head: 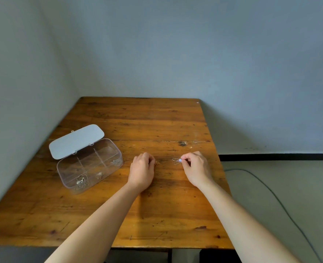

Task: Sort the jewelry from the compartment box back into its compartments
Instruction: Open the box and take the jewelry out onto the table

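Note:
A clear plastic compartment box [66,168] lies on the left of the wooden table [138,118], its pale lid [76,141] swung back. Small silver pieces [81,181] rest in its near compartments and one in the far right compartment [115,161]. My left hand [141,170] lies knuckles up at the table's middle, fingers curled over a thin gold chain [157,162] that pokes out at its fingertips. My right hand [196,168] pinches a silver necklace with a pale round pendant [179,160] against the tabletop.
The table stands in a corner, with walls close behind and on the left. Its right edge drops off just beyond my right hand. A dark cable [270,192] runs across the floor to the right.

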`<action>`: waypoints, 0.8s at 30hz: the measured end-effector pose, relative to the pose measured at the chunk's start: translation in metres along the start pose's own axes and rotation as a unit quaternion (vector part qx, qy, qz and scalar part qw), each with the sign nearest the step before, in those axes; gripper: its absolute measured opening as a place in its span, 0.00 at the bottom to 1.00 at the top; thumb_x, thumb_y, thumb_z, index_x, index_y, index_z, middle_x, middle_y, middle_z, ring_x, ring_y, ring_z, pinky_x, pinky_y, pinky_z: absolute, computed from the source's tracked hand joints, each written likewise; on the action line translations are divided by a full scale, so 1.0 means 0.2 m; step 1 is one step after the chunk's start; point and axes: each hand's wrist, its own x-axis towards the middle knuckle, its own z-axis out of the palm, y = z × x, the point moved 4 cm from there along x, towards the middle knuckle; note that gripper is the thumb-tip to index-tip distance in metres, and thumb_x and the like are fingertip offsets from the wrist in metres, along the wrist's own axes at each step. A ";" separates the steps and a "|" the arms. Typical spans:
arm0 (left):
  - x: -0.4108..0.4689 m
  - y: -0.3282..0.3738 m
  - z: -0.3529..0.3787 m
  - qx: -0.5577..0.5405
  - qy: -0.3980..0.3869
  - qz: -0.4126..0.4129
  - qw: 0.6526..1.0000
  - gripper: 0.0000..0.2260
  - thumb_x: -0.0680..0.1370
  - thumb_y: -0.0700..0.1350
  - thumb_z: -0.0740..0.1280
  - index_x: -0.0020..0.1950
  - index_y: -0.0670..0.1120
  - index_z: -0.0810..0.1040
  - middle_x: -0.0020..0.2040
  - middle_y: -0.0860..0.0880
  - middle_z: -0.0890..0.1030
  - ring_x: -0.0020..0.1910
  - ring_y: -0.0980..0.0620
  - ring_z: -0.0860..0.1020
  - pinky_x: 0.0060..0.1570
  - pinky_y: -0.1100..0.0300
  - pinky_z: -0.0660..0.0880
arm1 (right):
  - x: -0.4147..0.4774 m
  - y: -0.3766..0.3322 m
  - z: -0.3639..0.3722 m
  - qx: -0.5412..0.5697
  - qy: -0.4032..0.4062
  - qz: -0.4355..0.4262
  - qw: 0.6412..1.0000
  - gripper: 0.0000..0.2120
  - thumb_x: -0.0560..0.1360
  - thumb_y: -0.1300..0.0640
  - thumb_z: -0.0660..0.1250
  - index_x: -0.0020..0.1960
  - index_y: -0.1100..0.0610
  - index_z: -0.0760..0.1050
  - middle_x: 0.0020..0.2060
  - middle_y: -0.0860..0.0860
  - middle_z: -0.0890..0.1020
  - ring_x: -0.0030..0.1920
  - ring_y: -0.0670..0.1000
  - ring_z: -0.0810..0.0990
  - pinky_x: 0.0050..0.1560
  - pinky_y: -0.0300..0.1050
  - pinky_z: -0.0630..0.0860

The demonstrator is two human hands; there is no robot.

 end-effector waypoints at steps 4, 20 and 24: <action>-0.04 -0.02 0.02 0.046 0.007 0.080 0.996 0.04 0.80 0.44 0.64 0.52 0.46 0.78 0.53 0.49 0.79 0.52 0.47 0.73 0.52 0.53 0.72 | -0.01 0.00 0.00 -0.010 0.006 -0.020 1.000 0.11 0.80 0.57 0.65 0.59 0.55 0.82 0.55 0.50 0.78 0.55 0.51 0.78 0.50 0.37 0.69; -0.32 -0.22 -0.66 0.093 0.134 0.090 0.982 0.11 0.81 0.45 0.63 0.61 0.44 0.77 0.57 0.46 0.79 0.54 0.46 0.76 0.50 0.49 0.77 | -0.09 -0.47 0.13 0.023 0.006 -0.111 0.994 0.16 0.82 0.57 0.60 0.68 0.54 0.73 0.64 0.50 0.74 0.64 0.52 0.74 0.56 0.44 0.73; -0.41 -0.42 -0.76 0.192 0.122 0.006 0.974 0.15 0.81 0.52 0.62 0.61 0.44 0.77 0.57 0.45 0.79 0.56 0.44 0.76 0.52 0.49 0.76 | -0.18 -0.72 0.27 0.002 -0.072 -0.217 0.973 0.18 0.83 0.58 0.57 0.71 0.53 0.70 0.67 0.47 0.72 0.62 0.49 0.76 0.55 0.41 0.74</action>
